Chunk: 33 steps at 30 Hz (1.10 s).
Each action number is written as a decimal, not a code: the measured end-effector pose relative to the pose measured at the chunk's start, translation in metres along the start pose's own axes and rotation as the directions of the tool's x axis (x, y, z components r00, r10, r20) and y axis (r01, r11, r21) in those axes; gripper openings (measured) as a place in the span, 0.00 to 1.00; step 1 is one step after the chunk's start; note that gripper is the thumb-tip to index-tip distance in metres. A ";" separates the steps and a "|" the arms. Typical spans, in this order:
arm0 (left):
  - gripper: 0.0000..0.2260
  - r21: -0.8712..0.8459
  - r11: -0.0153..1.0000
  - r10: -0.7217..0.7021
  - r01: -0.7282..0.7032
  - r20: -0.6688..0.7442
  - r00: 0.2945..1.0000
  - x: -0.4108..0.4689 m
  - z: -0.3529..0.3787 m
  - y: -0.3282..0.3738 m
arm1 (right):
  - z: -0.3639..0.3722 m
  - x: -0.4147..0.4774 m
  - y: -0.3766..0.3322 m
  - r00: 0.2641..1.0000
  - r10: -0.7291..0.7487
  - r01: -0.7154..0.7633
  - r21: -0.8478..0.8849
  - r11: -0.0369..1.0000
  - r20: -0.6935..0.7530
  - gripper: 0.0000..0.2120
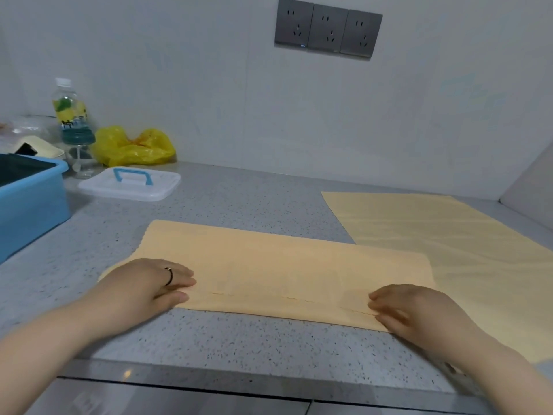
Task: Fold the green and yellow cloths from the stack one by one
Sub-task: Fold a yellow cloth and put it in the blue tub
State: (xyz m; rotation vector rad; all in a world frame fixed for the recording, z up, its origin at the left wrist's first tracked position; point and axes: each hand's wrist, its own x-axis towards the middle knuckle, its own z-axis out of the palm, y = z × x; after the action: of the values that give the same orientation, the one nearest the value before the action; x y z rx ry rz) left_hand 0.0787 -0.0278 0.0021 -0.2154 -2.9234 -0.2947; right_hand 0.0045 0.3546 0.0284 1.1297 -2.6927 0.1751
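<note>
The left hand lies flat, fingers straight, pressing the near left end of the folded yellow cloth; the right hand, fingers extended, presses its near right end. The cloth spans between them on the speckled counter. Beyond the right hand a paler cloth lies spread flat. Well beyond the left hand sit a white lid and a blue tub
</note>
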 end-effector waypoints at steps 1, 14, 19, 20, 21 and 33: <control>0.15 0.024 1.000 0.007 -0.007 -0.006 1.000 0.003 -0.002 0.001 | 0.000 0.001 -0.002 0.999 -0.031 0.029 -0.059 0.998 -0.027 0.16; 0.13 -0.263 0.924 -0.207 0.277 0.266 0.942 0.066 -0.049 -0.001 | -0.037 0.105 0.039 0.963 0.197 -0.178 0.118 0.977 -0.185 0.06; 0.11 -0.368 0.856 -0.239 0.362 0.340 0.910 0.093 -0.073 -0.010 | -0.044 0.162 0.057 0.943 0.313 -0.286 0.211 0.935 -0.109 0.08; 0.10 -0.374 0.849 -0.272 0.374 0.299 0.915 0.100 -0.077 -0.011 | -0.044 0.170 0.061 0.939 0.321 -0.300 0.161 0.940 -0.125 0.07; 0.10 -0.364 0.852 -0.311 0.376 0.227 0.923 0.110 -0.079 -0.013 | -0.043 0.181 0.066 0.935 0.324 -0.312 0.099 0.945 -0.146 0.07; 0.09 0.081 0.921 -0.320 0.382 -0.403 0.857 0.199 -0.011 -0.020 | 0.023 0.238 0.099 0.882 0.395 -0.464 -0.327 0.823 -0.255 0.13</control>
State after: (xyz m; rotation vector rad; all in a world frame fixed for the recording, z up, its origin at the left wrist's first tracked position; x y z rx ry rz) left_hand -0.1159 -0.0251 0.0499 0.3707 -2.5568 -0.1333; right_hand -0.2319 0.2555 0.0612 0.3611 -2.6184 -0.1691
